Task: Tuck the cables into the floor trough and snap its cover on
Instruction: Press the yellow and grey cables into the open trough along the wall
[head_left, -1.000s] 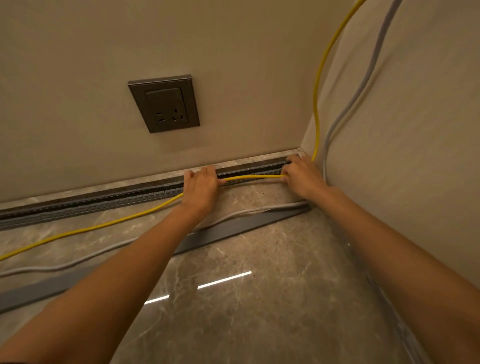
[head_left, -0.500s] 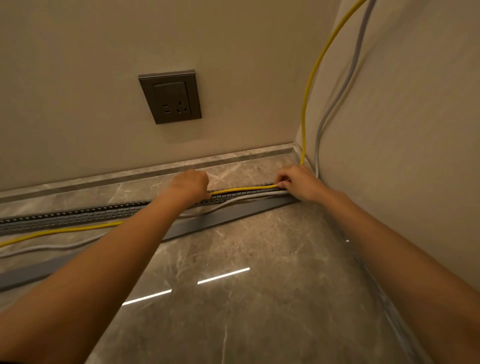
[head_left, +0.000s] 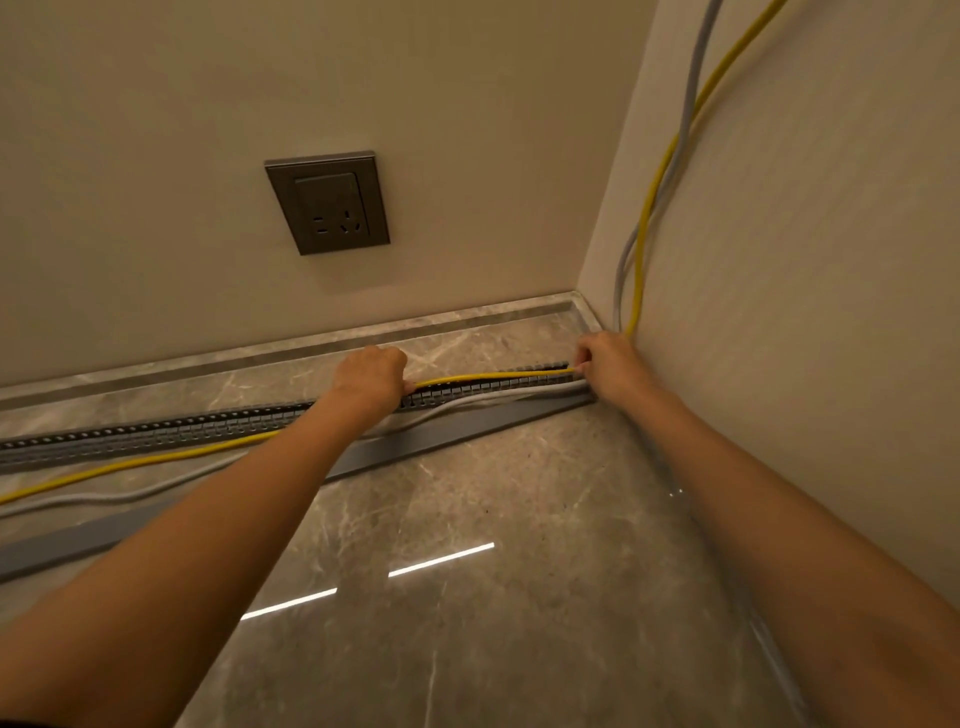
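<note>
A grey slotted floor trough (head_left: 171, 431) runs along the marble floor, parallel to the back wall. My left hand (head_left: 371, 376) and my right hand (head_left: 605, 361) each grip the yellow cable (head_left: 493, 375), stretched between them just above the trough's right part. Left of my left hand the yellow cable lies on the floor in front of the trough. A grey cable (head_left: 467, 402) lies on the floor beside the trough, outside it. The flat grey cover strip (head_left: 447, 441) rests on the floor in front of both cables.
A dark wall socket (head_left: 328, 203) sits on the back wall above the trough. Both cables climb the right wall (head_left: 810, 260) at the corner. A marble skirting (head_left: 311, 345) edges the back wall. Glossy marble floor (head_left: 493, 597) spreads toward me.
The trough, which sat near the skirting a second ago, now lies farther out on the floor. Both hands still hold the yellow cable over it; the view has shifted.
</note>
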